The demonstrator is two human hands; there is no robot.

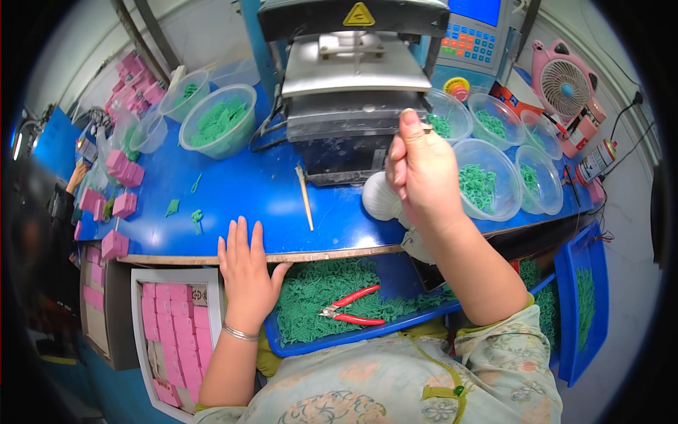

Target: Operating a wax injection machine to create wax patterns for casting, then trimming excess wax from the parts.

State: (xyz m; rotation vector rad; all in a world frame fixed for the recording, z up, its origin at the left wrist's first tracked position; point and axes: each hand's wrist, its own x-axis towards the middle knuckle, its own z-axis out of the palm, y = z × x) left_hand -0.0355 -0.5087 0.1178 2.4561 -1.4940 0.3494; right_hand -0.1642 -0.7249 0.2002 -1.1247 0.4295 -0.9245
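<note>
My left hand (pixel 248 272) rests flat with fingers spread on the front edge of the blue table (pixel 155 222). My right hand (pixel 420 169) is raised before the black and silver press (pixel 346 113), thumb up and fingers curled; a small thin piece shows beside the thumb, too small to name. Behind that wrist is a white round bundle (pixel 381 196). A pale stick (pixel 305 201) and small green pieces (pixel 196 219) lie between my hands. Below, red-handled cutters (pixel 349 304) lie on green pieces in a blue tray (pixel 296 346).
Clear bowls (pixel 487 177) with green pieces stand right and left of the press. Pink blocks (pixel 126 169) sit at left, more in a white box (pixel 169 325). A control panel (pixel 470 39), pink fan (pixel 561 81) and spray can (pixel 593 162) are at right. A person's hand (pixel 76 177) shows far left.
</note>
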